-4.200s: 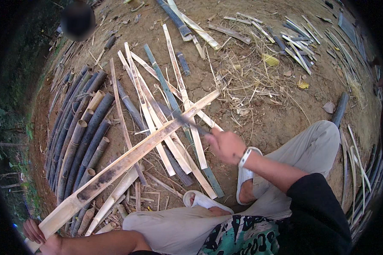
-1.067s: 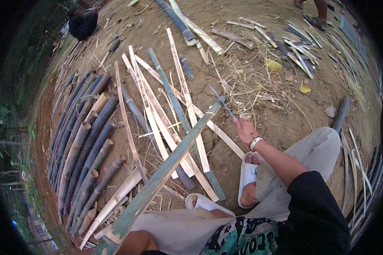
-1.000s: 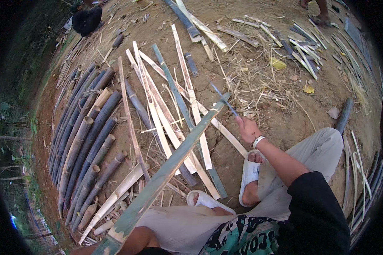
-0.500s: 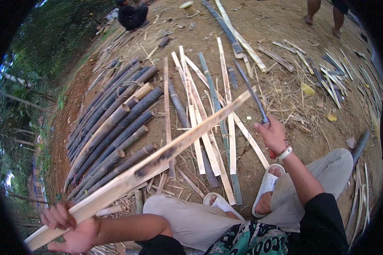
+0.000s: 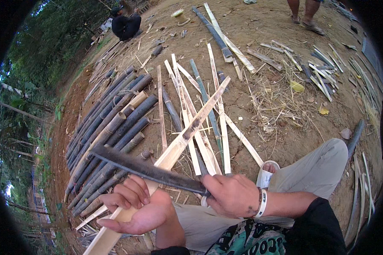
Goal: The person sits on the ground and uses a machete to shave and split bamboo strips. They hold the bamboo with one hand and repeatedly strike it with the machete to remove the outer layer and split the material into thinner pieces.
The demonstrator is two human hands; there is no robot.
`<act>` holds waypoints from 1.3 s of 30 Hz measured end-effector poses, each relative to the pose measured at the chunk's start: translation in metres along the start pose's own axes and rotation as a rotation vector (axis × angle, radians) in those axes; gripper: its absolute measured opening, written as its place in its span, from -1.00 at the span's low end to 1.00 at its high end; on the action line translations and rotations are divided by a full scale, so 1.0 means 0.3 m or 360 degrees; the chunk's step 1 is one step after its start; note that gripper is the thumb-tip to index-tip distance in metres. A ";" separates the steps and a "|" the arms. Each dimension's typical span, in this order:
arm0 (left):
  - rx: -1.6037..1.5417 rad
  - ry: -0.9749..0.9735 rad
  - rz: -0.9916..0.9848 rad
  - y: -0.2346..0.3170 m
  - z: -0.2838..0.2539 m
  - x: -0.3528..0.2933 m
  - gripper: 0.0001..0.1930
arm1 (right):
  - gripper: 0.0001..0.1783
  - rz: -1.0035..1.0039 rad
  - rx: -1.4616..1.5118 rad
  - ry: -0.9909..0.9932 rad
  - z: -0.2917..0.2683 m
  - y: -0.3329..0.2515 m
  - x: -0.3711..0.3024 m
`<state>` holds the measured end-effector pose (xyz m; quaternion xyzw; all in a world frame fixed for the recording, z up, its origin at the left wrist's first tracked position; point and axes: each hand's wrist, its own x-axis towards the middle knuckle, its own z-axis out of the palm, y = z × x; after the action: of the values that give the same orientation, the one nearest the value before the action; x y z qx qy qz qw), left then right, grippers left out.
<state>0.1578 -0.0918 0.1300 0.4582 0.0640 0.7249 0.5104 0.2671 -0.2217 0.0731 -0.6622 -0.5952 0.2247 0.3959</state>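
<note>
A long pale split bamboo strip (image 5: 176, 148) with dark stains slants from the lower left toward the middle. My left hand (image 5: 142, 208) is closed around its lower part, palm up, the thumb along one side. In my right hand (image 5: 236, 196) is the handle of a machete (image 5: 134, 166) with a long, dark, slightly curved blade. The blade lies across the strip just beyond my left fingers, its tip pointing left. Whether the edge bites into the bamboo I cannot tell. The machete's handle is mostly hidden in my fist.
A stack of dark bamboo poles (image 5: 115, 123) lies at left. Several split strips (image 5: 225, 140) are on the dirt ahead, before my sandalled foot (image 5: 266, 172). Dry shavings (image 5: 281, 102) and cut pieces are at right. One person (image 5: 125, 26) sits far left; another's legs (image 5: 302, 12) stand far right.
My right hand has swung the machete left and down, from pointing away to lying across the strip. My left hand has moved right and nearer the middle, bringing the strip more upright in view.
</note>
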 end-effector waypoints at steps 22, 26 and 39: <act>0.0001 0.0097 -0.0029 -0.002 -0.113 -0.053 -0.46 | -0.72 0.0230 -0.0199 -0.0019 0.092 0.168 0.148; 0.0006 0.0149 -0.0043 0.004 -0.134 -0.027 -0.46 | -0.72 0.0204 -0.0194 -0.0009 0.122 0.107 0.152; 0.0102 0.0214 -0.0025 -0.006 -0.105 -0.058 -0.46 | -0.73 0.0102 -0.0196 0.0044 0.138 0.169 0.131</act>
<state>0.1371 -0.0928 0.1005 0.4241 0.1250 0.7476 0.4956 0.2737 -0.1721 0.0157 -0.7070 -0.5809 0.1911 0.3552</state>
